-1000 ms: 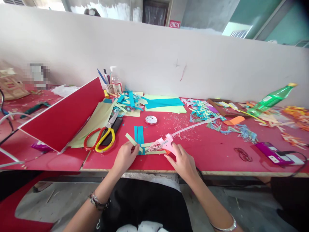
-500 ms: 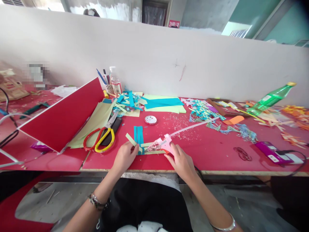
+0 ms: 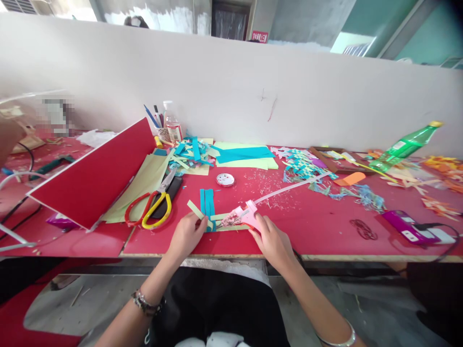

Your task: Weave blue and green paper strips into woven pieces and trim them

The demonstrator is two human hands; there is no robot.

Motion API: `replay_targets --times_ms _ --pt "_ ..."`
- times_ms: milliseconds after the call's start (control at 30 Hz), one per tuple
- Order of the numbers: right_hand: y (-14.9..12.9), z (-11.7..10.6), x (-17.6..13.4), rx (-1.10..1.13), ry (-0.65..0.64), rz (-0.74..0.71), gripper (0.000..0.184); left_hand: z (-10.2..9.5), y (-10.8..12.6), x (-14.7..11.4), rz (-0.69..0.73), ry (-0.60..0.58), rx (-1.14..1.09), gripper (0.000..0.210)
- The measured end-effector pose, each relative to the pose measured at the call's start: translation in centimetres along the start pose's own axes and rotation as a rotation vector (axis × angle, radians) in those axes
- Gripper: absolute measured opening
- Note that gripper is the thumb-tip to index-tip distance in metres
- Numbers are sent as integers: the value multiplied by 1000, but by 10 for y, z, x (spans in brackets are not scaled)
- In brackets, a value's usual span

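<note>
In my right hand [image 3: 271, 238] is a pink hot glue gun [image 3: 238, 215], its nozzle pointing left and down at crossed paper strips on the table. A long white glue stick [image 3: 289, 189] sticks out of its back toward the upper right. Upright blue strips [image 3: 207, 205] cross pale yellow strips [image 3: 231, 228] that lie sideways under the nozzle. My left hand [image 3: 188, 234] pinches a pale yellow strip [image 3: 195, 209] against the left side of the blue ones. Fingers hide part of the crossing.
Scissors [image 3: 156, 210] with red and yellow handles rest on a black object at left, beside a leaning red board [image 3: 97, 178]. A round white lid [image 3: 225, 180] lies ahead. At right are a green bottle [image 3: 405, 148] and a purple power strip [image 3: 410, 227].
My hands, the glue gun and the strips hold nearly the same position. At the far left edge, part of another person's arm has come into view.
</note>
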State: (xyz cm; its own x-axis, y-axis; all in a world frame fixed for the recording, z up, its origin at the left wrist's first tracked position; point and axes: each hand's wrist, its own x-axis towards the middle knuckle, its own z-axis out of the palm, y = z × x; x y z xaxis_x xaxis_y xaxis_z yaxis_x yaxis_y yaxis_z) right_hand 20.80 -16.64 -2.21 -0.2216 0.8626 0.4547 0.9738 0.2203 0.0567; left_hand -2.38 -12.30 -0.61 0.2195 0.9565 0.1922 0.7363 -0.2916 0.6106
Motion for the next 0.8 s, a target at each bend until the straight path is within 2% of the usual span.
replay_targets --times_ms 500,800 --pt "11 -6 -6 -65 -64 52 36 -1 1 0 9 1 1 28" --pt "18 -9 -10 -90 -30 64 35 -1 0 0 11 -5 5 29"
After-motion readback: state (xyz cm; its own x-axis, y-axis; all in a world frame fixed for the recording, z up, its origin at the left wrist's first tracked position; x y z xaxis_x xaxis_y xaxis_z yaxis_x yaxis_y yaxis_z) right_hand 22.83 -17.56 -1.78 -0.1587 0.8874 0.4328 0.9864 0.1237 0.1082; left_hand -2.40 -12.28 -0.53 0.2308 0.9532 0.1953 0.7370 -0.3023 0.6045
